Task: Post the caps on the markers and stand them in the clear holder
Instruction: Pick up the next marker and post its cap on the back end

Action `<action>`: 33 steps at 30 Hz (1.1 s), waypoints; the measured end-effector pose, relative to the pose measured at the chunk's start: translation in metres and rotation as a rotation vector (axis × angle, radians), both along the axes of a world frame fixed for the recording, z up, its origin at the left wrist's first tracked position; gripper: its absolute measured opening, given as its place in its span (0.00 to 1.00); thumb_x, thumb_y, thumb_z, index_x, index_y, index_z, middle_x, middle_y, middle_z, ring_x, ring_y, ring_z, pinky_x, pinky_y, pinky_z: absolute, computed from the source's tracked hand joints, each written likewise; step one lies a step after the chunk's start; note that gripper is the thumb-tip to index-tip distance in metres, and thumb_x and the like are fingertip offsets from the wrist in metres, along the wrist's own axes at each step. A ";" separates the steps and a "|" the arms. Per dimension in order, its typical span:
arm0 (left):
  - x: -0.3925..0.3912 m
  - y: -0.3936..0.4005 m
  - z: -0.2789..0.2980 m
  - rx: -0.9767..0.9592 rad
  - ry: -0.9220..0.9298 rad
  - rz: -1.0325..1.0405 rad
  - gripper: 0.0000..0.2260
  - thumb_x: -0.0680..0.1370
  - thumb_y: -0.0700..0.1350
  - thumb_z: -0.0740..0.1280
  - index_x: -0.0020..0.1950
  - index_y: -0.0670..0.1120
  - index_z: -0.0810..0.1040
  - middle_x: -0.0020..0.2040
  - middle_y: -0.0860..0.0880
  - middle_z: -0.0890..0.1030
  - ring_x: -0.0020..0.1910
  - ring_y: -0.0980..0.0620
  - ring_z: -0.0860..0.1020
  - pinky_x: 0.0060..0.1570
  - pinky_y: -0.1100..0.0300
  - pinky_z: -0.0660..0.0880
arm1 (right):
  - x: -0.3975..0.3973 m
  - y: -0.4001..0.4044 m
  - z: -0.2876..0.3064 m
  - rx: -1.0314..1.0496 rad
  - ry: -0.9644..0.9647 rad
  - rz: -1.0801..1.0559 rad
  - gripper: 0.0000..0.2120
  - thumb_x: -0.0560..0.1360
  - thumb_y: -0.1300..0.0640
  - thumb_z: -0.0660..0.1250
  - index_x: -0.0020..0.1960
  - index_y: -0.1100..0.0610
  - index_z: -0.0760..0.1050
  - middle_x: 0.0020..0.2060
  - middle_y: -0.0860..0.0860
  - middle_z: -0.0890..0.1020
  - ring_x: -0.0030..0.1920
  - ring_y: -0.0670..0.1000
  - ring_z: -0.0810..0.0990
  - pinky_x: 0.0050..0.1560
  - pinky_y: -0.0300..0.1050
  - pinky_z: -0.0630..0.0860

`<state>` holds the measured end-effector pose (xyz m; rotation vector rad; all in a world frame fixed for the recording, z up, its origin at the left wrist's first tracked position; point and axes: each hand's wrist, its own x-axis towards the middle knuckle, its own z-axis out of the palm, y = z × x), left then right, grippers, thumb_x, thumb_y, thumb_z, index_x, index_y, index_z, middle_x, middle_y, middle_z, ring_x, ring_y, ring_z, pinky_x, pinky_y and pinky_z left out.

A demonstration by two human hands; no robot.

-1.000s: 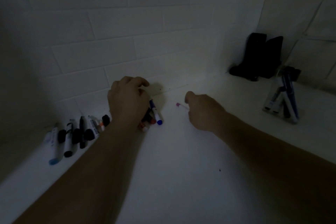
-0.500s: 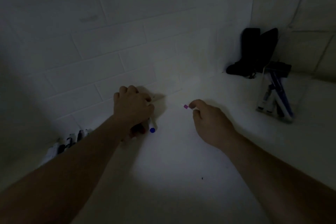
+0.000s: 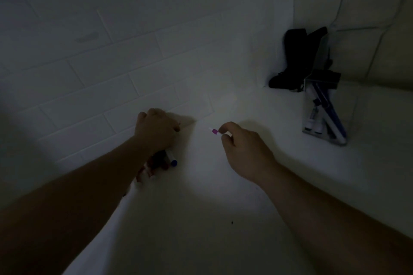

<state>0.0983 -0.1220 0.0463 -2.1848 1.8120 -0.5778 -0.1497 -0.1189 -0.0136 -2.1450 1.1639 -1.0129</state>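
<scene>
The scene is dim. My left hand (image 3: 156,129) is closed over a small pile of markers and caps (image 3: 159,162) on the white counter by the tiled wall; a blue-capped marker (image 3: 172,159) sticks out below my wrist. What my left fingers grip is hidden. My right hand (image 3: 243,152) pinches an uncapped marker with a purple tip (image 3: 214,131) that points left, toward my left hand. The clear holder (image 3: 323,116) stands at the right with a few capped markers leaning inside it.
A black object (image 3: 295,58) stands in the corner behind the holder. The white tiled wall (image 3: 111,62) runs along the back and right sides. The white counter (image 3: 201,219) spreads toward me between my forearms.
The view has swung right and down, so the row of markers at the far left is out of sight. My right hand lifted the purple-tipped marker slightly; my left hand stays on the pile.
</scene>
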 end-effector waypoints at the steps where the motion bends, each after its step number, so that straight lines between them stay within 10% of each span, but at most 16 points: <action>1: 0.000 -0.001 -0.002 -0.021 -0.046 -0.025 0.13 0.76 0.51 0.63 0.58 0.65 0.78 0.60 0.51 0.74 0.62 0.46 0.68 0.59 0.48 0.65 | 0.000 0.001 0.000 0.005 -0.003 0.006 0.09 0.83 0.50 0.56 0.59 0.48 0.72 0.31 0.46 0.72 0.29 0.46 0.70 0.29 0.45 0.61; 7: 0.005 -0.007 -0.009 -0.112 -0.017 -0.101 0.07 0.78 0.49 0.65 0.54 0.58 0.80 0.53 0.52 0.78 0.55 0.48 0.72 0.52 0.51 0.64 | 0.000 -0.004 -0.004 0.021 -0.060 0.001 0.10 0.83 0.47 0.58 0.59 0.48 0.74 0.31 0.46 0.73 0.30 0.46 0.72 0.31 0.44 0.65; 15: -0.057 0.068 -0.029 -0.478 0.892 -0.325 0.07 0.79 0.49 0.69 0.57 0.55 0.79 0.48 0.59 0.80 0.45 0.59 0.78 0.47 0.67 0.73 | -0.007 -0.015 -0.006 -0.087 -0.062 -0.144 0.04 0.83 0.52 0.59 0.55 0.43 0.70 0.43 0.46 0.79 0.43 0.51 0.78 0.46 0.56 0.79; 33: -0.047 0.061 -0.060 -0.514 0.882 -0.529 0.10 0.76 0.45 0.73 0.56 0.51 0.85 0.47 0.51 0.81 0.45 0.59 0.72 0.47 0.78 0.63 | 0.004 0.000 0.004 -0.243 0.134 -0.097 0.13 0.71 0.34 0.68 0.42 0.43 0.74 0.35 0.42 0.80 0.37 0.44 0.78 0.40 0.47 0.78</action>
